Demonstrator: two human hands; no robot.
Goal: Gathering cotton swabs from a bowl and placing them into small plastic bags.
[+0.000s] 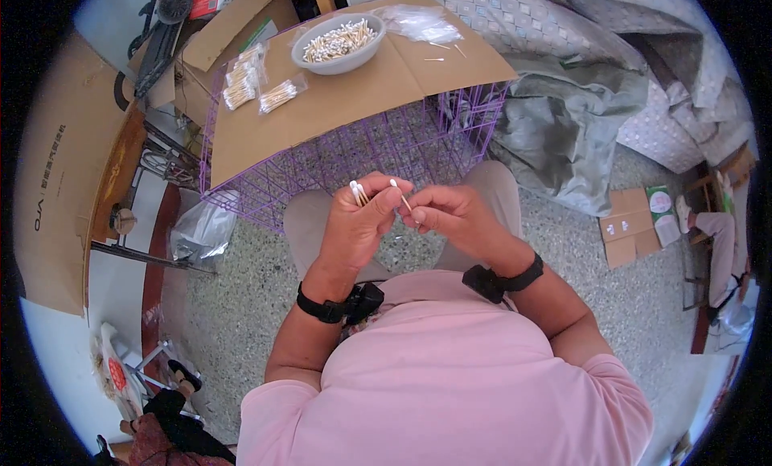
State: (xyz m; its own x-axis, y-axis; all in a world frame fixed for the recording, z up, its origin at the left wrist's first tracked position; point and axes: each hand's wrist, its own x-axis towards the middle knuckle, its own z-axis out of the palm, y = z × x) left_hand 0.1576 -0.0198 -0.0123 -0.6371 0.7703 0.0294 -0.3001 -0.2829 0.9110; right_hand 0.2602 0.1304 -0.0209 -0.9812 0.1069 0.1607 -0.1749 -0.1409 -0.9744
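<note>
My left hand (354, 221) is closed around several cotton swabs (359, 194), their white tips sticking up between the fingers. A single cotton swab (404, 201) slants between the two hands, with its white head by my left thumb. My right hand (450, 213) pinches that swab near its lower end. Both hands are close together above my lap. Beyond them, a grey bowl (342, 65) heaped with loose swabs stands on a cardboard sheet (338, 104). Packed bags of swabs (277, 97) lie to its left, and clear plastic bags (414, 22) lie to its right.
The cardboard rests on a purple wire cage (322, 164) in front of my knees. A few stray swabs lie at its right side. Grey-green cloth (563, 120) drapes at the right. Large cardboard (60, 184) leans at the left. Other people's legs show at both sides.
</note>
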